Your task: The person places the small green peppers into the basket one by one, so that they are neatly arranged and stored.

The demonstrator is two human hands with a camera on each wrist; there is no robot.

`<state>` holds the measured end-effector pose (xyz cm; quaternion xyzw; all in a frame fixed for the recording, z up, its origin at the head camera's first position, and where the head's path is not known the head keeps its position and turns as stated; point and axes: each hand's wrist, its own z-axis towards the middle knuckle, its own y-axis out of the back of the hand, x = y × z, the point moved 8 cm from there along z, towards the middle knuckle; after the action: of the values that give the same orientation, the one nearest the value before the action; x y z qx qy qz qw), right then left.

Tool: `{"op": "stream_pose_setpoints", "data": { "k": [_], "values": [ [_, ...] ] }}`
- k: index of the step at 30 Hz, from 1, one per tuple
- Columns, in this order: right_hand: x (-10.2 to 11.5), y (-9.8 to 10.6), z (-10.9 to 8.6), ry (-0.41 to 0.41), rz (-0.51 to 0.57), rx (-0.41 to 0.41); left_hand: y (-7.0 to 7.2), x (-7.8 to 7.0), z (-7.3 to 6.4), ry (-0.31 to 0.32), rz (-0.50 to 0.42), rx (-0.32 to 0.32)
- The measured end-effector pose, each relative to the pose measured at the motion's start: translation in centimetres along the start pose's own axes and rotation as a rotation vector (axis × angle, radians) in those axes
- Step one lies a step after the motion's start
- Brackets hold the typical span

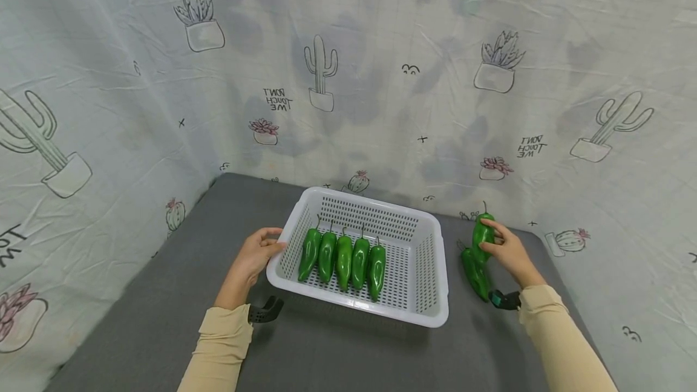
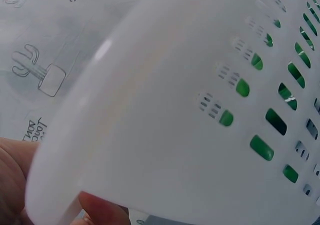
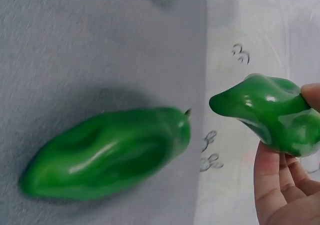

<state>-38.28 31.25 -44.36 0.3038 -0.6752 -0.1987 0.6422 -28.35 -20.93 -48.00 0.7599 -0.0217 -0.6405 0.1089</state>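
Observation:
A white perforated plastic basket [image 1: 411,271] holds several green peppers [image 1: 344,262], lined up side by side in its left half with stems toward the back. My left hand [image 1: 251,262] grips the basket's left rim, which also fills the left wrist view as a white wall [image 2: 150,125]. At the right, my right hand [image 1: 510,253] pinches a green pepper [image 1: 482,238] between thumb and fingers, stem up, raised off the table. Another green pepper [image 3: 110,155] lies on the table just beneath it, partly overlapped in the head view.
The basket stands on a dark grey table [image 1: 207,319]. A pale curtain [image 1: 365,77] printed with potted cacti hangs behind the table and along both sides, close to its back edge.

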Motion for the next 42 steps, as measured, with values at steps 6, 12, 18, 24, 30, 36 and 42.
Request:
{"op": "stream_pose_setpoints", "data": {
  "k": [6,12,18,24,30,36,42],
  "values": [
    [1.5,-0.6,0.0,0.059,0.070,0.005,-0.1,-0.1,-0.1,0.001,-0.006,0.009],
    [3.1,-1.0,0.1,0.102,0.104,0.012,0.0,-0.3,-0.2,0.006,-0.007,0.010],
    [5.7,-1.8,-0.1,0.158,0.127,0.046,0.1,-0.4,-0.1,0.001,-0.005,0.005],
    [7.8,-2.9,-0.4,0.200,0.174,0.102,0.1,-0.3,0.0,0.009,-0.003,0.004],
    [9.3,-4.3,-0.5,0.224,0.174,0.131,0.0,-0.3,-0.1,0.014,-0.003,0.003],
    [10.4,-5.9,-0.6,0.227,0.171,0.164,0.0,-0.3,-0.2,0.016,0.003,0.003],
    [11.4,-8.0,-1.0,0.214,0.182,0.222,-0.1,-0.4,-0.2,-0.006,-0.012,0.006]
  ]
}}
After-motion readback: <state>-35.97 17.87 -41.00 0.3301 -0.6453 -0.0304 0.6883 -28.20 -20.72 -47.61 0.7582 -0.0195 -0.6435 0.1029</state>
